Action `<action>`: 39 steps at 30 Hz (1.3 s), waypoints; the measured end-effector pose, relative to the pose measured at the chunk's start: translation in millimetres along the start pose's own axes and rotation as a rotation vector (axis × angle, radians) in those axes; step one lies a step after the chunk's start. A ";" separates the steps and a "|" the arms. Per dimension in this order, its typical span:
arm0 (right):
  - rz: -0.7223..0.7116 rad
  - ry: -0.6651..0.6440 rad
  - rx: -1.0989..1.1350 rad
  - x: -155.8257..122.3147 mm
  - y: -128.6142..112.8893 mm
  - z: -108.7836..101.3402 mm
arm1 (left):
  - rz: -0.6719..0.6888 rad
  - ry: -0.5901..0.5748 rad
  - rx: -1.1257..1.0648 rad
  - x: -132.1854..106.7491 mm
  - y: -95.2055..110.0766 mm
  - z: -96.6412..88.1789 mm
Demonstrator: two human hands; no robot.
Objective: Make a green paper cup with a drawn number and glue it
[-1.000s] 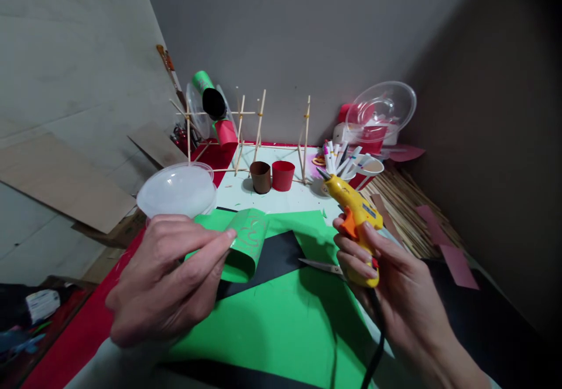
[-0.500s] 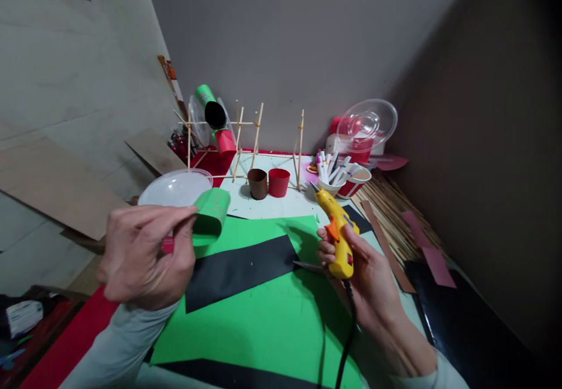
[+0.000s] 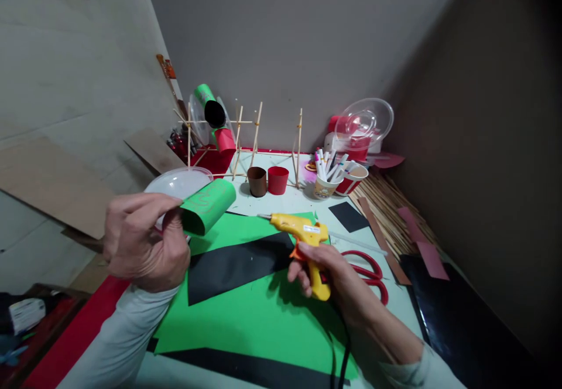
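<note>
My left hand (image 3: pixel 147 239) pinches the near edge of a green paper tube (image 3: pixel 213 204), which has faint markings on its outside and is held above the table. My right hand (image 3: pixel 325 269) is wrapped around the handle of a yellow hot glue gun (image 3: pixel 302 231), fingers by its orange trigger. The gun's metal nozzle points left toward the tube, with a gap between them. Below lie a black paper strip (image 3: pixel 239 266) and a large green sheet (image 3: pixel 254 330). Red-handled scissors (image 3: pixel 381 286) rest beside my right wrist, partly hidden.
Behind stand a brown paper cup (image 3: pixel 257 182), a red paper cup (image 3: pixel 278 181) and a frame of thin sticks (image 3: pixel 239 140). A cup of markers (image 3: pixel 325 187) is at the back right, near a pile of sticks (image 3: pixel 386 207). A clear glue stick (image 3: pixel 357 242) lies nearby.
The glue gun has swung from pointing up to pointing left and moved nearer the green tube. My left hand has turned the tube, showing more of its outer side. The scissors have come into view.
</note>
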State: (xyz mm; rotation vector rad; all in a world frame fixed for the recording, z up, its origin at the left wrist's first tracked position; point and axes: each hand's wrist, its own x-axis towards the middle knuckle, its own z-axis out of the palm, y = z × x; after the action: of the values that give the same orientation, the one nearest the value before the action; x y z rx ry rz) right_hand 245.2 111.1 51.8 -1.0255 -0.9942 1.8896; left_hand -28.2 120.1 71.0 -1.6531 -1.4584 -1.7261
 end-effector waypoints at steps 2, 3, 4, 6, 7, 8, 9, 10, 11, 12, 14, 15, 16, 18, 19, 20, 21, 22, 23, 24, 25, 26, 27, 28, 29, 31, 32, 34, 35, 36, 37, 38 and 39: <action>0.051 -0.037 -0.012 3.1 8.8 2.5 | 0.159 0.019 0.015 -0.8 7.1 2.8; 0.078 -0.040 -0.006 4.9 12.6 2.7 | 0.217 0.014 0.007 -0.7 10.4 4.4; 0.110 -0.048 0.000 6.8 15.9 2.5 | 0.248 0.004 -0.016 -0.4 13.3 6.1; 0.162 -0.068 0.023 10.6 21.2 1.0 | 0.284 -0.006 -0.051 -0.2 17.2 9.4; 0.173 -0.072 0.039 12.3 23.2 0.0 | 0.306 -0.010 -0.071 -0.4 18.2 11.1; 0.172 -0.064 0.061 13.7 24.8 -0.8 | 0.327 -0.001 -0.092 -0.7 18.9 12.5; 0.165 -0.047 0.087 14.7 26.1 -1.6 | 0.342 0.006 -0.109 -1.1 19.5 13.7; 0.154 -0.023 0.113 15.5 27.1 -2.1 | 0.352 0.010 -0.122 -1.6 20.1 14.4; 0.145 0.000 0.133 15.9 27.8 -2.5 | 0.354 0.003 -0.131 -2.1 20.9 14.7; 0.141 0.016 0.147 15.9 28.2 -2.6 | 0.351 -0.011 -0.135 -2.6 21.8 14.6; 0.144 0.036 0.172 15.5 28.4 -2.2 | 0.334 -0.064 -0.144 -3.5 24.4 13.7; 0.148 0.040 0.180 15.0 28.2 -1.7 | 0.325 -0.085 -0.156 -3.8 25.8 13.3; 0.151 0.044 0.188 14.4 27.8 -1.1 | 0.319 -0.095 -0.169 -3.9 27.2 13.1; 0.162 0.048 0.206 12.3 26.4 0.1 | 0.345 -0.071 -0.193 -3.6 29.5 13.9; 0.166 0.045 0.216 10.5 25.5 0.4 | 0.371 -0.055 -0.201 -3.2 30.4 14.7; 0.168 0.036 0.219 7.8 24.5 0.1 | 0.400 -0.043 -0.206 -2.7 31.0 15.7; 0.163 0.020 0.213 4.0 23.4 -0.9 | 0.432 -0.037 -0.213 -2.1 31.6 16.6; 0.149 0.009 0.187 -1.0 22.1 -2.8 | 0.460 -0.037 -0.225 -1.5 31.9 17.2; 0.137 0.009 0.130 -7.3 20.4 -5.5 | 0.480 -0.036 -0.244 -1.1 32.3 17.5; 0.127 0.021 0.037 -14.7 18.2 -8.9 | 0.490 -0.043 -0.265 -0.8 32.7 17.4; 0.111 0.044 -0.087 -22.9 15.2 -12.6 | 0.497 -0.048 -0.288 -0.9 33.2 16.9; 0.099 0.070 -0.237 -31.4 11.1 -16.2 | 0.497 -0.062 -0.309 -1.2 33.8 16.1; 0.070 0.092 -0.390 -39.5 6.0 -19.1 | 0.494 -0.079 -0.330 -1.8 34.6 15.1; 0.018 0.109 -0.531 -46.7 -0.2 -20.6 | 0.488 -0.102 -0.353 -2.7 35.7 14.1; -0.042 0.123 -0.636 -52.2 -7.2 -20.5 | 0.486 -0.126 -0.377 -3.8 36.8 13.0; -0.172 0.177 -0.732 -56.5 -21.9 -14.9 | 0.494 -0.185 -0.444 -6.3 39.5 11.0; -0.223 0.213 -0.718 -54.9 -28.5 -9.9 | 0.497 -0.224 -0.483 -7.4 40.8 10.3; -0.358 0.250 -0.585 -45.6 -37.7 1.5 | 0.491 -0.321 -0.549 -9.1 43.3 9.9; -0.386 0.204 -0.514 -39.0 -39.6 6.8 | 0.481 -0.369 -0.570 -9.9 44.4 10.2; -0.391 0.161 -0.450 -31.9 -39.5 11.4 | 0.468 -0.411 -0.580 -10.6 45.5 11.0; -0.371 0.121 -0.407 -24.9 -37.6 14.9 | 0.452 -0.440 -0.582 -11.4 46.5 12.2; -0.342 0.092 -0.372 -18.4 -34.2 17.4 | 0.430 -0.458 -0.580 -12.4 47.3 13.9; -0.312 0.070 -0.324 -12.7 -29.6 18.8 | 0.390 -0.464 -0.575 -13.6 47.9 15.9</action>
State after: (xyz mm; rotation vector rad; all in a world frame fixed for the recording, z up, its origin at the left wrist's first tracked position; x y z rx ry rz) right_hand 240.8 107.1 88.6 -1.0394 -1.3634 1.4599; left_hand 22.3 108.0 76.2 -2.5685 -0.7181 -1.6897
